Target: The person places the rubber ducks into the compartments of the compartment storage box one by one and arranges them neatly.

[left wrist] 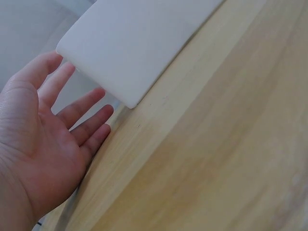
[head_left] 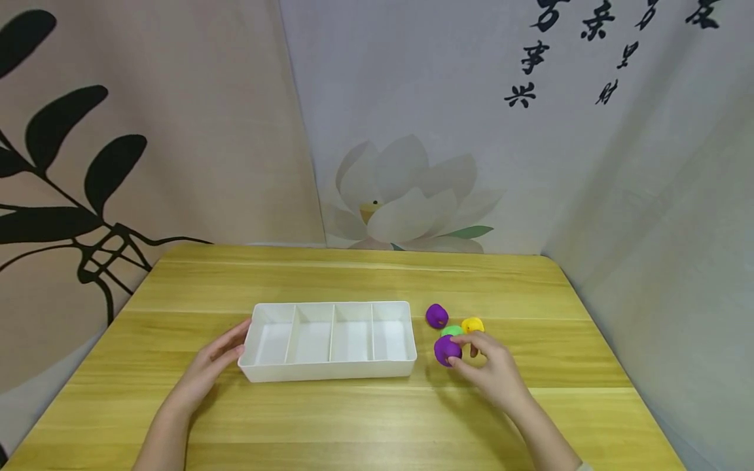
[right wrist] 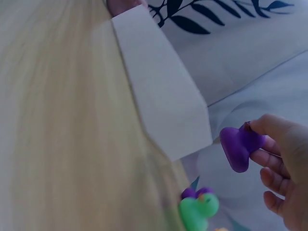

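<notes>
My right hand (head_left: 493, 373) pinches a purple toy duck (right wrist: 238, 147) between thumb and fingers, raised above the table to the right of the white divided tray (head_left: 326, 371). Just behind it lie a green toy duck (right wrist: 195, 211), a yellow one (head_left: 473, 324) and a second purple one (head_left: 437, 316). At the tray's left end is my left hand (head_left: 211, 363), its fingers extended and its thumb right at the corner in the left wrist view. The tray's compartments, split by upright dividers, hold nothing.
The wooden table (head_left: 353, 425) runs back to a cloth backdrop (head_left: 412, 78) printed with a flower, dark leaves and characters. Its left and right edges slope outward toward me.
</notes>
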Tool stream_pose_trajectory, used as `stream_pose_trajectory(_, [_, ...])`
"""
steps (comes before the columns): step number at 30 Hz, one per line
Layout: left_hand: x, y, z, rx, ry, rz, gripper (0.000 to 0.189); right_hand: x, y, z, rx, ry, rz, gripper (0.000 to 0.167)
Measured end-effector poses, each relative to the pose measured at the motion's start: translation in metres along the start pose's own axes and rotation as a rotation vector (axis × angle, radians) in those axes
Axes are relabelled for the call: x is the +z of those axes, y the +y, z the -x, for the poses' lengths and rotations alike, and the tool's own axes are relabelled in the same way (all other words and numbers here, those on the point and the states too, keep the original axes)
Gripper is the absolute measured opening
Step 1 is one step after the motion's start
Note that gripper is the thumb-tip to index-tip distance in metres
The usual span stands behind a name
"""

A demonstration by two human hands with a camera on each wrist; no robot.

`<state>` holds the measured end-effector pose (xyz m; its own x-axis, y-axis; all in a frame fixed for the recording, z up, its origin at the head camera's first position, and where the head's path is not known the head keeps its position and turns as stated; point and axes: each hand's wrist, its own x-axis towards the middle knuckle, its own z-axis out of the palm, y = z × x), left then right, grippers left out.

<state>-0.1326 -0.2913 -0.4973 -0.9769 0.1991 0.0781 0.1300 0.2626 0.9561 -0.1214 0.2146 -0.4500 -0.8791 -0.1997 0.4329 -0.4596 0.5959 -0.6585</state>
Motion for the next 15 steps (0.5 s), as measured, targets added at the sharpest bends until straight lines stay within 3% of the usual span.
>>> stream_pose_trajectory(15, [0.0,-0.002,0.0,0.002,0.006,-0.003,0.047,0.0,-0.046,-0.033,-0.107,-0.016,-0.106,0.031])
